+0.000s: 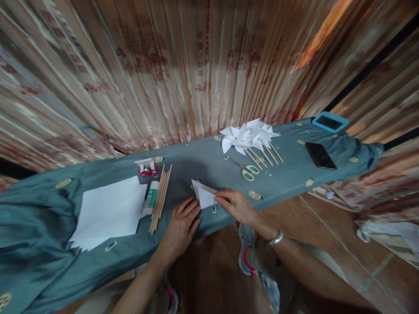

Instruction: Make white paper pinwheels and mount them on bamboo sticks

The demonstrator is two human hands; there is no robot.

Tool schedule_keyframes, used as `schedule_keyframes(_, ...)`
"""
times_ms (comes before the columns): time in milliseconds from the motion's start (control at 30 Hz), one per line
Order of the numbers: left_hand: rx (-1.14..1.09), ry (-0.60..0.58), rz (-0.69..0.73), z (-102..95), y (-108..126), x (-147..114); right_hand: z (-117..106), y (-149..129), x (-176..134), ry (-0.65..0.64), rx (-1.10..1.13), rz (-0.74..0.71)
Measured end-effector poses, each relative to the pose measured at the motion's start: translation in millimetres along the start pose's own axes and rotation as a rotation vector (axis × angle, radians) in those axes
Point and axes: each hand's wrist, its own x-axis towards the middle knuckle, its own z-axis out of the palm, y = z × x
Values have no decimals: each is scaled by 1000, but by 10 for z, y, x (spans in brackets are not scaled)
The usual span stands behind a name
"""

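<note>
A small white sheet of paper (207, 197), folded into a triangular shape, lies in front of me on the cloth. The thumb and fingers of my right hand (236, 205) pinch its right corner. My left hand (183, 222) rests on the cloth with its fingers stretched out, their tips touching the paper's lower left edge. Beyond the paper and to the right lie scissors (248, 172) with green handles. Left of my left hand is a bundle of thin wooden sticks (161, 198), with a green and white glue stick (152, 194) beside it.
A stack of white paper (109, 211) lies on the left. Behind it stands an open red and white box (147, 167) of small metal pieces. Several white paper pinwheels (248, 134) on sticks lie at the back right, near a black phone (320, 155) and a blue-framed device (330, 122).
</note>
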Motion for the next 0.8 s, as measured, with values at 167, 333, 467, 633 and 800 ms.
schedule_keyframes(167,-13,-25,-10,-31,-11,-4,81,7,158,31,33,136)
schedule_keyframes(333,-43,-19,-62,-62,11,-27,115,1,249,70,-54,222)
schedule_keyframes(467,-43,26,-90,-39,74,-28,113,-23,267,63,-84,239)
schedule_keyframes(633,45,-51,-14,45,115,32,117,-63,284,74,-101,241)
schedule_keyframes(800,109,-94,-32,62,85,111,129,-85,306,77,-125,232)
